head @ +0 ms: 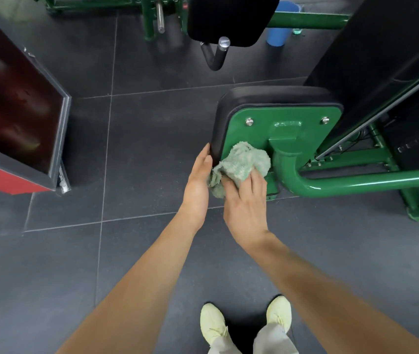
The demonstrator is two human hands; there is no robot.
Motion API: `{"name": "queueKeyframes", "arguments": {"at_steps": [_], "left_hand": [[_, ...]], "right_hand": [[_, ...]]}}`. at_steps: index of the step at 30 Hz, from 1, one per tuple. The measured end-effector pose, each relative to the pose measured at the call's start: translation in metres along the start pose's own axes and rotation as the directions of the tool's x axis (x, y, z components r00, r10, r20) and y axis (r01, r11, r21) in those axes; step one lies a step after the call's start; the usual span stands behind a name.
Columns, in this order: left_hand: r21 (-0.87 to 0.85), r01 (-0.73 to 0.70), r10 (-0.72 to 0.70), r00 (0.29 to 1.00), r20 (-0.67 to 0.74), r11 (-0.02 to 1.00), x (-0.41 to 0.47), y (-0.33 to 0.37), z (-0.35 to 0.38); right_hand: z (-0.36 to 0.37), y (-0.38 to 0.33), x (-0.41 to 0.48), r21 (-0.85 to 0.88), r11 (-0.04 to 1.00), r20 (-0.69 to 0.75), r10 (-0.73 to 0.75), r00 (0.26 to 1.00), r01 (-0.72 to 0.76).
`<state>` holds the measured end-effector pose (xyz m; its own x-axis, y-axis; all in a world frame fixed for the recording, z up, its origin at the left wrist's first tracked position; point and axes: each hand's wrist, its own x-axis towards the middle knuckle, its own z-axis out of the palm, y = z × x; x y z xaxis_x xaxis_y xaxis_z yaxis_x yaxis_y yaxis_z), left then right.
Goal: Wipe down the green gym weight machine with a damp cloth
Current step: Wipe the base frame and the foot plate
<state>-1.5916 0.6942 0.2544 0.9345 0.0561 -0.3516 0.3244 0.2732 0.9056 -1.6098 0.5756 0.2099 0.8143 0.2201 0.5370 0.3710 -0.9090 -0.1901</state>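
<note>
A crumpled pale green cloth (241,162) lies against the lower left corner of the green metal backing plate (282,129) of a black pad (225,116) on the weight machine. My right hand (245,203) presses the cloth onto the plate with its fingers laid over it. My left hand (198,180) rests with straight fingers against the pad's left edge, its fingertips hidden behind the pad. A thick green tube (356,182) runs right from the plate into the machine frame.
Dark tiled floor (131,251) spreads around me. A grey-framed red and dark panel (19,118) leans at the left. Another black pad (231,19) with a grey handle (217,54) hangs ahead. A blue bucket (280,31) stands behind a green bar. The black weight stack (392,72) rises at right.
</note>
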Motion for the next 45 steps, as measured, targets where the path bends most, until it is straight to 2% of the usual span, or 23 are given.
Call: {"name": "queueKeyframes", "arguments": {"at_steps": [2, 5, 10, 14, 17, 19, 20, 22, 23, 25, 28, 30, 32, 37, 45], "left_hand": [[0.017, 0.026, -0.026, 1.000, 0.000, 1.000, -0.004, -0.005, -0.002], [0.043, 0.048, -0.048, 0.999, 0.007, 0.998, -0.007, -0.010, -0.004], [0.053, 0.036, -0.036, 0.999, -0.007, 0.998, -0.011, -0.007, -0.003], [0.059, 0.009, -0.005, 0.997, -0.076, 0.998, -0.009, -0.005, -0.001], [0.080, 0.020, -0.011, 0.994, -0.112, 0.997, -0.009, -0.009, 0.003], [0.105, 0.019, -0.005, 0.992, -0.126, 0.994, -0.010, -0.012, 0.006], [0.120, 0.019, -0.003, 0.991, -0.131, 0.993, -0.009, -0.013, 0.007], [0.148, 0.029, -0.009, 0.991, -0.136, 0.989, -0.009, -0.015, 0.009], [0.158, 0.032, -0.011, 0.991, -0.132, 0.987, -0.008, -0.016, 0.010], [0.157, 0.037, -0.018, 0.992, -0.122, 0.987, -0.005, -0.017, 0.008], [0.143, 0.023, -0.002, 0.990, -0.140, 0.989, -0.005, -0.020, 0.004], [0.134, 0.003, 0.017, 0.988, -0.153, 0.991, -0.008, -0.022, 0.003], [0.122, -0.004, 0.024, 0.987, -0.160, 0.993, -0.010, -0.023, 0.003], [0.105, 0.028, -0.011, 0.988, -0.153, 0.994, -0.012, -0.023, 0.006], [0.094, 0.074, -0.058, 0.984, -0.166, 0.993, -0.016, -0.025, 0.011]], "right_hand": [[-0.006, -0.005, -0.004, 0.076, 0.990, 0.028, 0.118, 0.993, -0.120], [-0.016, -0.015, -0.010, 0.245, 0.908, 0.121, 0.320, 0.940, -0.341], [-0.028, -0.030, -0.002, 0.490, 0.740, 0.170, 0.438, 0.883, -0.462], [-0.027, -0.028, 0.012, 0.485, 0.713, 0.044, 0.559, 0.828, -0.507], [-0.014, -0.023, 0.019, 0.461, 0.672, 0.029, 0.641, 0.767, -0.579], [0.000, -0.017, 0.003, 0.409, 0.654, 0.125, 0.651, 0.749, -0.637], [0.009, -0.013, -0.010, 0.365, 0.629, 0.215, 0.660, 0.720, -0.686], [0.018, -0.003, -0.036, 0.255, 0.562, 0.392, 0.683, 0.616, -0.787], [0.019, 0.000, -0.043, 0.242, 0.550, 0.431, 0.677, 0.596, -0.799], [0.009, -0.002, -0.041, 0.342, 0.557, 0.390, 0.648, 0.654, -0.757], [-0.019, -0.013, -0.003, 0.539, 0.577, 0.140, 0.656, 0.741, -0.613], [-0.030, -0.016, 0.027, 0.576, 0.620, -0.009, 0.656, 0.755, -0.532], [-0.031, -0.017, 0.046, 0.560, 0.670, -0.079, 0.629, 0.773, -0.488], [-0.014, -0.015, 0.039, 0.370, 0.837, -0.119, 0.473, 0.873, -0.403], [-0.009, -0.010, 0.031, 0.233, 0.917, -0.071, 0.349, 0.934, -0.324]]}}
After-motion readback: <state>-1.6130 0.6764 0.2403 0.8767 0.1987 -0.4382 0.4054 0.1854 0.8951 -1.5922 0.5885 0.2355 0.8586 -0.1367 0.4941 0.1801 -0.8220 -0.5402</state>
